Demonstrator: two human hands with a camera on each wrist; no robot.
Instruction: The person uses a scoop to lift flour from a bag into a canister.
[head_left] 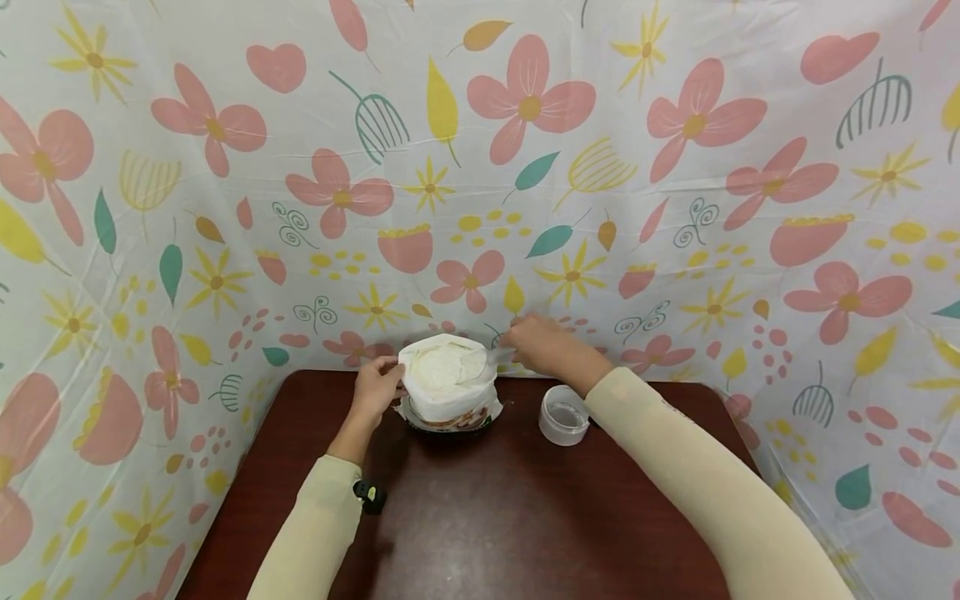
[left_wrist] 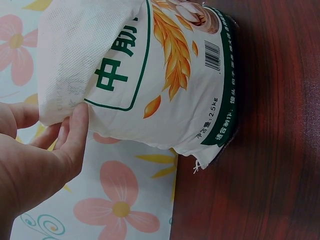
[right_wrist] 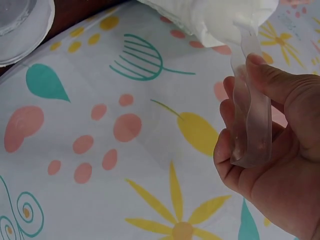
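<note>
A white cloth flour bag (head_left: 450, 400) stands with its top open on the table, white flour (head_left: 448, 367) showing inside. Printed wheat ears and a green band mark its side in the left wrist view. My left hand (head_left: 375, 387) pinches the bag's rim at the left, thumb on one side and fingers on the other (left_wrist: 77, 132). At the bag's right, my right hand (head_left: 543, 343) holds a translucent plastic scoop (right_wrist: 257, 120) by its long channelled handle. The scoop's far end points at the bag's mouth and is hard to make out against the white.
A round clear plastic container (head_left: 564, 417) stands right of the bag, below my right forearm. The dark red table (head_left: 480, 517) meets a flower-printed curtain (head_left: 525, 192) behind and at both sides. A black strap device (head_left: 370, 497) sits on my left wrist.
</note>
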